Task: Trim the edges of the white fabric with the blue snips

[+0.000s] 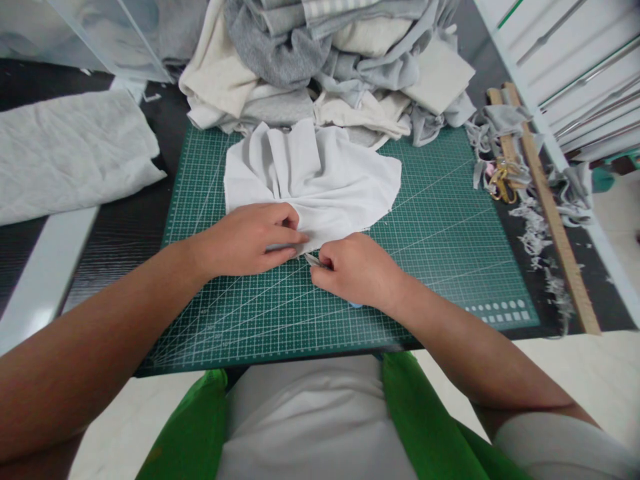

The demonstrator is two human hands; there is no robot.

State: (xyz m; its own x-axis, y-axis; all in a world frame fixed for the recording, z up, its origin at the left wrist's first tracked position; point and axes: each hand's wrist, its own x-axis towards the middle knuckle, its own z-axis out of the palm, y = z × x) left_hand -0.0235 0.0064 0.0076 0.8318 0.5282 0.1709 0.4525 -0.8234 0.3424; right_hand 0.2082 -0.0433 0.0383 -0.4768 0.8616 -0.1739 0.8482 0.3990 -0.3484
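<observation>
- Left hand [247, 239], palm down, fingers curled, pinches the gathered near edge of the white cloth [313, 177].
- Right hand [357, 270], fisted, grips a small metal tool [314, 260] beside that edge.
- Cloth lies on the green cutting mat [440, 233].

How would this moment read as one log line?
left hand pinches white cloth | right hand holds small metal tool at its edge | green cutting mat
</observation>
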